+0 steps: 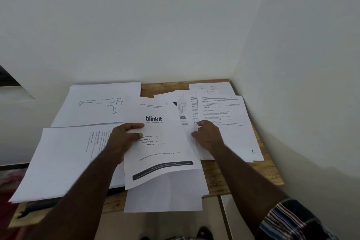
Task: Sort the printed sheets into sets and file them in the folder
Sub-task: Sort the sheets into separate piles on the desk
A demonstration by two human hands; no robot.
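My left hand (124,136) grips the left edge of a bundle of sheets topped by a blinkit cover page (161,142), thumb on its face, lifted over the table's near edge. My right hand (207,135) rests with curled fingers on the text sheets at the right, at the edge of a page (224,122) with printed headings. A stack with a line drawing of a figure (97,103) lies at the back left. Another pile of text pages (64,160), turned sideways, lies at the front left. No folder is visible.
A small wooden table (224,179) stands in a corner between two white walls (175,25). More printed sheets (212,87) lie at the back right. A dark object (35,207) sits under the front-left pile. The floor shows below the table's near edge.
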